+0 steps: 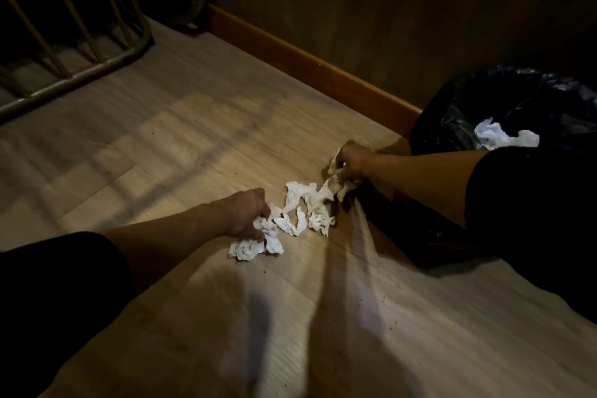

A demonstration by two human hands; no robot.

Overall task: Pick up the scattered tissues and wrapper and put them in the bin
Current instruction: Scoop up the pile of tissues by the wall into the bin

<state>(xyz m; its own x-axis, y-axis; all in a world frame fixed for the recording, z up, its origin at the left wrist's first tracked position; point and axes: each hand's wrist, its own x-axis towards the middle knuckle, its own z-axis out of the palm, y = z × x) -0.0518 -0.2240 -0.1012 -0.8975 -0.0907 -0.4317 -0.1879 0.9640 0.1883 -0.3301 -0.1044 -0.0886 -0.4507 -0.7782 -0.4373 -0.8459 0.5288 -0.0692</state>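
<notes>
Several crumpled white tissues lie in a cluster on the wooden floor. My left hand is closed on a tissue at the cluster's left end, with more crumpled tissue trailing below it. My right hand is closed on tissue at the cluster's right end, close to the bin. The bin stands to the right, lined with a black plastic bag, and white tissue lies inside it. I cannot make out a wrapper in this dim light.
A wooden skirting board and wall run along the back. A metal railing stands at the far left. Small dark crumbs dot the floor. Shadows of my arms fall across the floor in front.
</notes>
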